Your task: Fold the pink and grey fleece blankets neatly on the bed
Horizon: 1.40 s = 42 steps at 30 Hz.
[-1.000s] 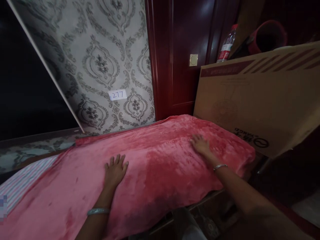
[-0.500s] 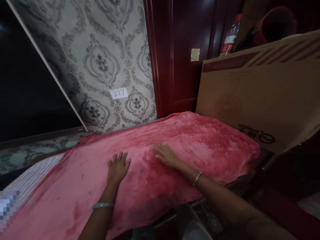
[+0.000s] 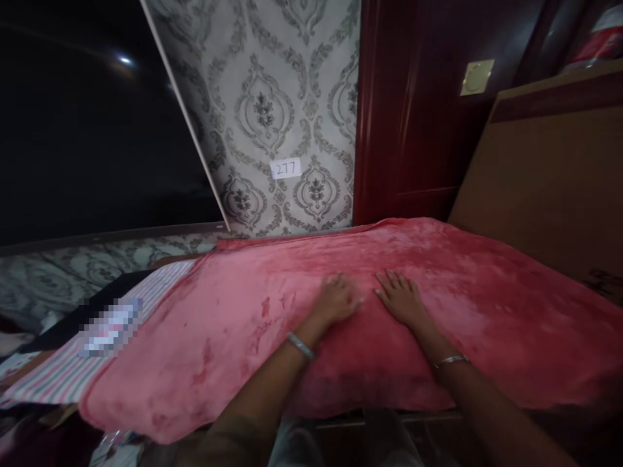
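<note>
A pink plush blanket (image 3: 233, 324) lies spread over a raised surface in front of me. My left hand (image 3: 338, 299) rests palm down on its middle, fingers slightly bent, a bracelet on the wrist. My right hand (image 3: 402, 298) lies flat on the blanket right beside it, fingers spread and pointing away from me, also with a wrist bangle. The two hands are almost touching. Neither holds anything.
A striped sheet (image 3: 53, 379) shows under the blanket's left end. A large cardboard box (image 3: 549, 181) stands against the right. Behind are a dark red wooden door (image 3: 413, 130), patterned wallpaper with a "277" label (image 3: 285, 169), and a dark panel (image 3: 87, 130) at left.
My hands have come together at the blanket's middle: the right slid in from the right end, the left shifted toward it. The view has turned left.
</note>
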Each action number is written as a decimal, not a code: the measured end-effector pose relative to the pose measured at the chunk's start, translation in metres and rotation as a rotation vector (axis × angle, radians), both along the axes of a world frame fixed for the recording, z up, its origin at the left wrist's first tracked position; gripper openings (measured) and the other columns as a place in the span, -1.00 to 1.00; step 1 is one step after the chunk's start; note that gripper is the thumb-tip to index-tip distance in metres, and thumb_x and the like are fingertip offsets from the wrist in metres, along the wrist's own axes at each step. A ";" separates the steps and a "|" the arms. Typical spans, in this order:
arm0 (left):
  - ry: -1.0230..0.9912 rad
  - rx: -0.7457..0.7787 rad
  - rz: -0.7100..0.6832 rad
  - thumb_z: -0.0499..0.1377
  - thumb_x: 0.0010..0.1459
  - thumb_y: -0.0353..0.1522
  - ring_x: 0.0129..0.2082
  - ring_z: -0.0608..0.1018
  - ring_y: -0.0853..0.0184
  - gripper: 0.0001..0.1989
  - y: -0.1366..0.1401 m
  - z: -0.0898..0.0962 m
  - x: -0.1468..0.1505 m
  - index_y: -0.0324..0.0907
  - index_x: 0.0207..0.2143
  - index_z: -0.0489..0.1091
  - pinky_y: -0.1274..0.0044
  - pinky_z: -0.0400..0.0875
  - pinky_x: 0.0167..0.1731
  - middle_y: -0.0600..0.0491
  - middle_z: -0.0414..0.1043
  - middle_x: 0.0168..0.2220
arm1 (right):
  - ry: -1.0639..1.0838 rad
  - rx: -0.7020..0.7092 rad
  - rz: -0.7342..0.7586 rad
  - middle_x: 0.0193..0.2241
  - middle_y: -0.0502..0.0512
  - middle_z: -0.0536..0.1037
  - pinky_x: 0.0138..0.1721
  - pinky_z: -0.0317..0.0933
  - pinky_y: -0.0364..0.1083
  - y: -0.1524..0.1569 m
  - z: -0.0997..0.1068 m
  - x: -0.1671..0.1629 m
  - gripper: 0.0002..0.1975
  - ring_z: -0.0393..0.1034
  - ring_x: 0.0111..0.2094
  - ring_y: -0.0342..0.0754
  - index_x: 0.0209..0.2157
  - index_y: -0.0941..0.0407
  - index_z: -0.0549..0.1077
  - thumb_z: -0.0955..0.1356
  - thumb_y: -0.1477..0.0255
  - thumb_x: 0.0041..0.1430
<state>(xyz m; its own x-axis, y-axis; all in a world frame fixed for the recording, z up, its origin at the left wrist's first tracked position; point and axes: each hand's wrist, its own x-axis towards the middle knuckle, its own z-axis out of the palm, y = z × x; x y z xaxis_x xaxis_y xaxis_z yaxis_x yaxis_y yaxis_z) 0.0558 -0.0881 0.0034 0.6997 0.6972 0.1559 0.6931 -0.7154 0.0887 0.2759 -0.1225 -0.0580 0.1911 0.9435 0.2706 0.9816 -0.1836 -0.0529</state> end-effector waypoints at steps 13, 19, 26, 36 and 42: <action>0.160 -0.026 0.816 -0.18 0.37 -0.09 0.43 0.04 -0.01 -0.38 0.068 0.006 -0.246 -0.05 0.40 0.07 -0.08 -0.03 0.27 -0.10 -0.06 0.46 | -0.028 0.072 0.021 0.37 0.18 0.17 0.28 -0.04 0.28 0.009 -0.025 0.014 -0.38 0.02 0.37 0.19 0.37 0.00 0.20 0.04 0.13 0.38; 0.062 -0.032 1.159 -0.18 0.33 -0.08 0.39 0.12 -0.12 -0.38 0.057 0.003 -0.342 -0.07 0.34 0.17 -0.18 0.04 0.20 -0.16 0.07 0.41 | -0.026 0.081 0.049 0.37 0.19 0.19 0.27 -0.04 0.30 0.011 -0.028 0.016 -0.36 0.04 0.35 0.20 0.36 0.00 0.21 0.03 0.12 0.36; -0.003 0.037 0.993 -0.19 0.35 -0.09 0.39 0.13 -0.08 -0.31 0.066 0.017 -0.247 -0.35 0.35 0.08 -0.03 0.05 0.26 -0.39 0.08 0.37 | -0.010 0.014 0.011 0.39 0.18 0.13 0.31 -0.09 0.27 0.008 -0.012 0.006 -0.39 -0.02 0.38 0.18 0.37 0.02 0.18 0.05 0.17 0.38; 0.041 0.077 0.241 -0.09 0.38 -0.09 0.42 0.07 -0.02 -0.38 0.038 -0.010 -0.065 -0.14 0.38 0.11 0.04 0.00 0.33 -0.19 0.03 0.42 | 0.076 -0.007 0.317 0.41 0.20 0.06 0.33 -0.16 0.32 0.020 0.029 -0.067 -0.43 -0.13 0.42 0.18 0.39 0.03 0.15 0.08 0.28 0.41; 0.058 0.121 0.219 -0.11 0.39 -0.11 0.40 0.13 -0.04 -0.42 0.037 -0.024 -0.068 -0.12 0.36 0.17 0.04 0.03 0.32 -0.15 0.09 0.40 | 0.073 -0.106 0.392 0.39 0.13 0.12 0.34 -0.14 0.25 0.062 0.025 -0.025 -0.45 -0.05 0.40 0.11 0.36 -0.03 0.20 0.12 0.18 0.42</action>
